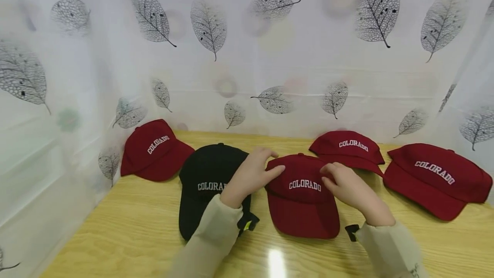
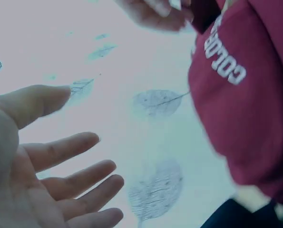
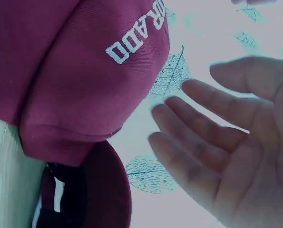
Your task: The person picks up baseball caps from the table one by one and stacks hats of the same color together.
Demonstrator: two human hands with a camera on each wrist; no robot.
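Left grip [image 1: 252, 174], right grip [image 1: 349, 187], cap [image 1: 302, 211] between

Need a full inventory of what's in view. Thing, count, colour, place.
front red cap: 1, dark red, between the hands, COLORADO on front
other red caps: 3, dark red; back left, back right, far right
black cap: 1, black, left of the front red cap, partly behind the left hand
table: 1, light wood colour, under the caps
backdrop: white sheeting with grey-black leaf prints, behind and left of the table
cuff items: 2, black with yellow-green; one near each cuff
sleeves: 2, beige, left and right
left hand: 1, bare, left of the front red cap
right hand: 1, bare, right of it
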